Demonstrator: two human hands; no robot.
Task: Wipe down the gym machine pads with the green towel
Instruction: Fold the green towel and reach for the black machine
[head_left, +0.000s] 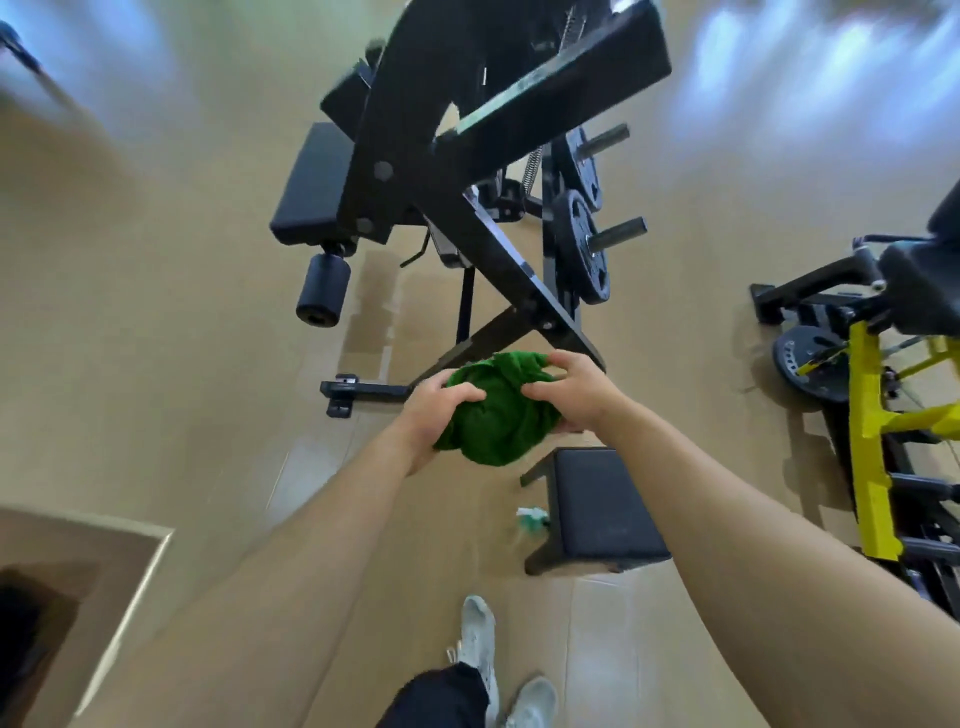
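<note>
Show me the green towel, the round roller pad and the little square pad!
green towel (493, 415): head view, middle of the bunched cloth.
round roller pad (323, 288): head view, its curved side.
little square pad (602, 499): head view, its flat top.

The towel (493, 410) is bunched between the left hand (431, 415) and the right hand (576, 395), above the floor (156, 338). Beyond it stands the machine (467, 171), with its pad (311, 182) on the left, a roller (323, 291) just in front of that pad, and plates (582, 244) on its right side. Nearer, under the right forearm, stands a bench (602, 499), with a bottle (532, 519) just left of it. A second machine (872, 415) stands well apart at the right.
</note>
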